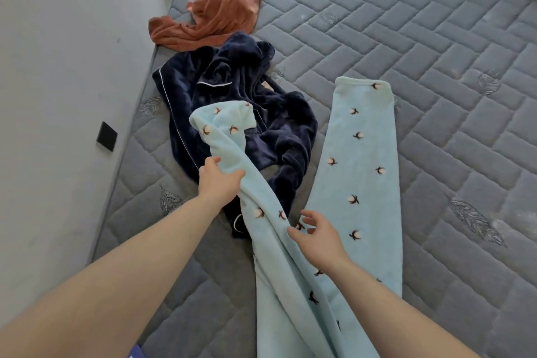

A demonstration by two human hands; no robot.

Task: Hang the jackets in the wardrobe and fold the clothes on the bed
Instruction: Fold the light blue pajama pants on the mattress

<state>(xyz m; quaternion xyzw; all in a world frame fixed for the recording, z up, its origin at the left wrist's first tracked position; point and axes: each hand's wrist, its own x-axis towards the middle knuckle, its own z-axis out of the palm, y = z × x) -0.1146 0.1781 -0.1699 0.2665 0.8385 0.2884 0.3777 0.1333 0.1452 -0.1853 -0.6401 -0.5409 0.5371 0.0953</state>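
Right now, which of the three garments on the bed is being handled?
The light blue pants with the cotton-flower print. The left hand grips one leg, lifted over the navy garment; the orange garment lies untouched in the far corner.

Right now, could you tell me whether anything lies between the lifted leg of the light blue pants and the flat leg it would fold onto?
Nothing visible does. The left hand grips the raised leg, and only bare mattress separates it from the flat leg.
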